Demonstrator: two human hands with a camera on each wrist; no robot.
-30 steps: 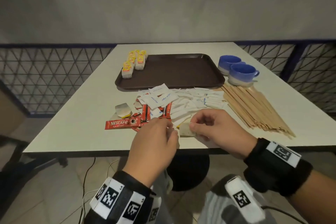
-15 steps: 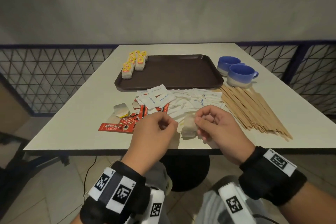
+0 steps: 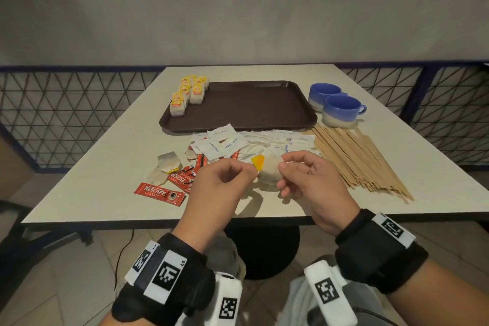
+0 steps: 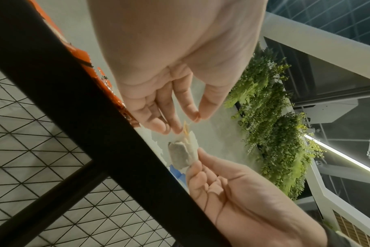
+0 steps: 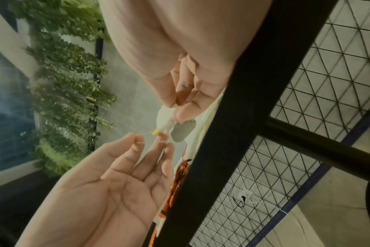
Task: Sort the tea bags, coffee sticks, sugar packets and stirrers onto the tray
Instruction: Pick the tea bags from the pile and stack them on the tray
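Observation:
A white tea bag (image 3: 267, 176) hangs just above the table's near edge. My right hand (image 3: 281, 167) pinches its top (image 5: 166, 119). My left hand (image 3: 253, 170) pinches its thin string (image 4: 197, 117), with the yellow tag (image 3: 258, 162) beside those fingers. Several tea bags (image 3: 189, 92) stand in rows in the far left corner of the brown tray (image 3: 251, 103). On the table before the tray lie white sugar packets (image 3: 225, 141), red coffee sticks (image 3: 158, 192), two loose tea bags (image 3: 168, 164) and a spread of wooden stirrers (image 3: 357, 161).
Two blue mugs (image 3: 341, 110) stand right of the tray, behind the stirrers. The white table (image 3: 105, 167) has a black rim (image 4: 95, 100) at its near edge. A wire mesh fence (image 3: 66, 114) runs behind and beside it.
Both hands have risen a little from the table with the tea bag between them. The yellow tag now shows by my left fingers.

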